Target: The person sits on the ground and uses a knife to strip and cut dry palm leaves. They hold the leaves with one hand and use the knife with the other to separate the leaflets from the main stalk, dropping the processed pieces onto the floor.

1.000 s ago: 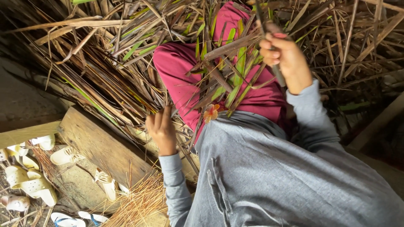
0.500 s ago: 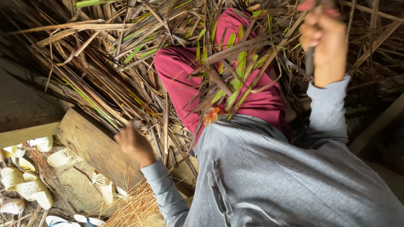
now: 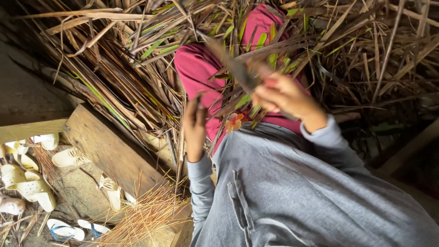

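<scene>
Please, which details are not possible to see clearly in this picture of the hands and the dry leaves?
- Blade tool in the right hand, head view: motion-blurred, exact shape unclear.
- Left hand, head view: fingertips blurred, so its grip on the dry leaf strip is uncertain.
- Pale sandals, head view: some cut off by the left edge.
</scene>
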